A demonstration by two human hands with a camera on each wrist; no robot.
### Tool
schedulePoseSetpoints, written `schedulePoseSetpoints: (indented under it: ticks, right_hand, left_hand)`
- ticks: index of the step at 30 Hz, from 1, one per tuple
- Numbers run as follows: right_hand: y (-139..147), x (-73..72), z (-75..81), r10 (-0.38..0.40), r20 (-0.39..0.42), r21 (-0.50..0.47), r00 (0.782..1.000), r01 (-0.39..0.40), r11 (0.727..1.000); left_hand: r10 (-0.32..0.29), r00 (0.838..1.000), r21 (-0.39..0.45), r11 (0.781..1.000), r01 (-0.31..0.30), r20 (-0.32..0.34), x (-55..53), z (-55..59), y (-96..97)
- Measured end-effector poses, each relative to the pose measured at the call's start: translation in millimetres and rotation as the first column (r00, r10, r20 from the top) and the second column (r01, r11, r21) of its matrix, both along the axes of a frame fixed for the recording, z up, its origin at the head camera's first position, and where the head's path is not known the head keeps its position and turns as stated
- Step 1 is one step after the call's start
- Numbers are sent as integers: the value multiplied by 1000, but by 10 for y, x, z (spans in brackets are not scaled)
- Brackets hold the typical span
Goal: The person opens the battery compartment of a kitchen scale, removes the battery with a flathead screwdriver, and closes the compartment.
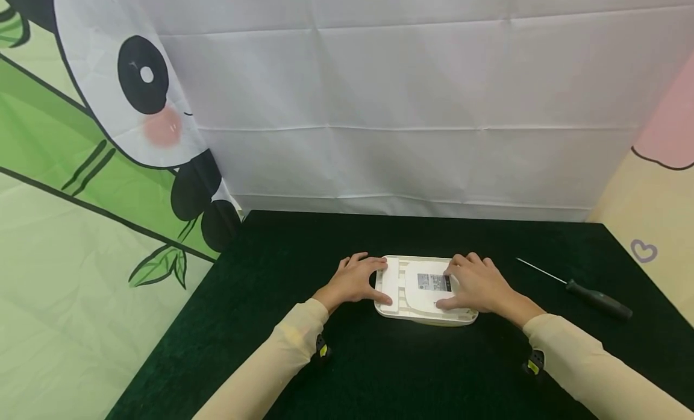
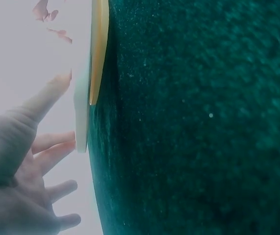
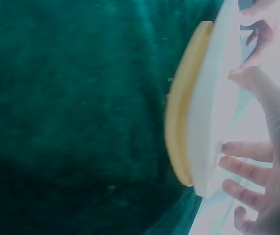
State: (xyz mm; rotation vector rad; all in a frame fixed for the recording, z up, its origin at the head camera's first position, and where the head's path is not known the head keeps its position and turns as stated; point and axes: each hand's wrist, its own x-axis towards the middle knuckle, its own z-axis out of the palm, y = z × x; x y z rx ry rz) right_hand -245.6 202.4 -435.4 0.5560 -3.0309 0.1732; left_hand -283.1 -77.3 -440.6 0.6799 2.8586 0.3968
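Note:
A white rounded plastic device [image 1: 402,311] lies flat on the dark green cloth, with a grey printed label [image 1: 431,282] on its upper side. A raised white panel [image 1: 420,299] surrounds the label. Below the white body, a yellowish layer [image 3: 181,112] shows in both wrist views. My left hand [image 1: 355,281] touches the device's left end, thumb and fingers spread apart. On its right part rests my right hand [image 1: 477,285], the thumb near the front of the panel and the fingertips farther back. Neither hand wraps around the device; the right palm's underside is hidden in the head view.
A screwdriver with a dark handle [image 1: 599,299] lies to the right of my right hand, its shaft pointing back and left. A white curtain [image 1: 401,106] hangs behind the table [image 1: 303,245], and a printed panda cloth [image 1: 81,239] covers the left side.

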Motion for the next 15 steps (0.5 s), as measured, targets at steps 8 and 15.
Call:
schedulePoseSetpoints:
  ticks: [8, 15]
  right_hand:
    - [44, 31, -122, 23, -108, 5, 994, -22, 1000]
    - [57, 48, -185, 37, -166, 20, 985, -34, 999]
  left_hand:
    - [6, 1000, 0, 1000, -6, 16, -4, 15, -2]
    - [13, 1000, -9, 1000, -12, 12, -11, -13, 2]
